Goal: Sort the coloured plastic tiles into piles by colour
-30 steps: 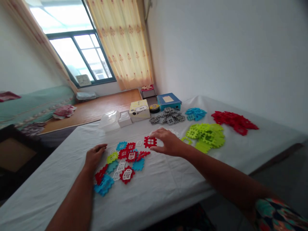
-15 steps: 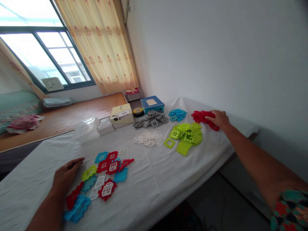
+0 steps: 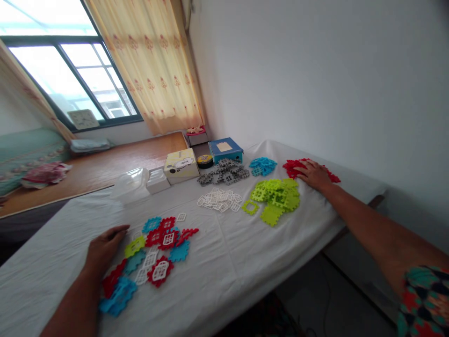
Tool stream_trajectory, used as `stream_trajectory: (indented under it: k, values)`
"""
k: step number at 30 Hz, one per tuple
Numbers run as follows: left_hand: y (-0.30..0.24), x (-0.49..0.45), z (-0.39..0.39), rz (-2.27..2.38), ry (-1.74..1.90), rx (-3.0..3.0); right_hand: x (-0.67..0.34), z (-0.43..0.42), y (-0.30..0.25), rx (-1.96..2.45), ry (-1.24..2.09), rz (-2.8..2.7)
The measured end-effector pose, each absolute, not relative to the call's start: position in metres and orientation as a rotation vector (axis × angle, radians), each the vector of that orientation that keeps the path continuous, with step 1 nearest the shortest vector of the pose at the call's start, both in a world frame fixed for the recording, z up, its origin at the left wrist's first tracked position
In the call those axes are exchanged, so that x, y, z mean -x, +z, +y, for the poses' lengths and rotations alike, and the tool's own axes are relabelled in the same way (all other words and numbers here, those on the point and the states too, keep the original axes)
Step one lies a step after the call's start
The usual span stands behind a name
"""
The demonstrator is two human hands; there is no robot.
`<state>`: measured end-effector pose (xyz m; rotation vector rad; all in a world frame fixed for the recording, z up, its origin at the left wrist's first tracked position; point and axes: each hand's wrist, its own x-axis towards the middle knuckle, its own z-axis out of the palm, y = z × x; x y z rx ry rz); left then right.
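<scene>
My right hand lies spread over a pile of red plastic building tiles at the far right of the table, its fingers apart on top of them. My left hand rests on the cloth, fingers reaching forward, beside a mixed group of pieces. Closest to it are a lime green tile, a red piece and blue tiles. Among that group, white window pieces lie loose, and one sits on a red notched tile.
Separate piles hold lime green tiles, blue tiles, grey tiles and white window pieces. Behind them stand a blue box, a round tin, a yellow box and a clear plastic container. A wall borders the right.
My right hand has gone from gripping at the red pile to lying spread on it, and red tiles now reach further right. My left hand stays beside the mixed pieces; the view shifted slightly.
</scene>
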<state>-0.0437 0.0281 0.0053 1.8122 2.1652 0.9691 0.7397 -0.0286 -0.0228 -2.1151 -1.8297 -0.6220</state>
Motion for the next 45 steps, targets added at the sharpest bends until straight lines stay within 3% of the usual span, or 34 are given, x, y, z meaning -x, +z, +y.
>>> stream_trajectory:
  k: [6, 10, 14, 19, 24, 28, 35, 41, 45]
  values:
    - [0.002, 0.041, 0.027, 2.125, 0.917, -1.827, -0.665, -0.008, 0.028, 1.909, -0.548, -1.684]
    - [0.001, 0.041, 0.026, 2.090, 0.934, -1.819, -0.528, -0.011, 0.057, 1.403, -0.115, -1.935]
    - [0.001, 0.040, 0.022, 2.013, 1.014, -1.788, -0.386, -0.036, 0.046, 0.919, 0.273, -2.415]
    - [0.002, 0.038, 0.019, 1.993, 1.024, -1.770, -0.287, -0.052, 0.015, 0.824, 0.311, -2.671]
    - [0.001, 0.037, 0.021, 1.931, 1.046, -1.778, -0.263, -0.048, -0.002, 0.756, 0.288, -2.670]
    - [0.002, 0.032, 0.017, 1.902, 1.054, -1.774, -0.275, -0.043, -0.001, 0.665, 0.543, -2.435]
    - [-0.008, 0.033, 0.018, 1.815, 1.107, -1.752, -0.311, -0.021, 0.010, 0.952, 0.865, -2.141]
    - [-0.016, 0.037, 0.019, 1.805, 1.086, -1.767, -0.313, -0.027, 0.003, 0.745, 0.710, -2.468]
    - [-0.015, 0.036, 0.018, 1.780, 1.106, -1.746, -0.308, -0.026, -0.004, 0.870, 0.786, -2.306]
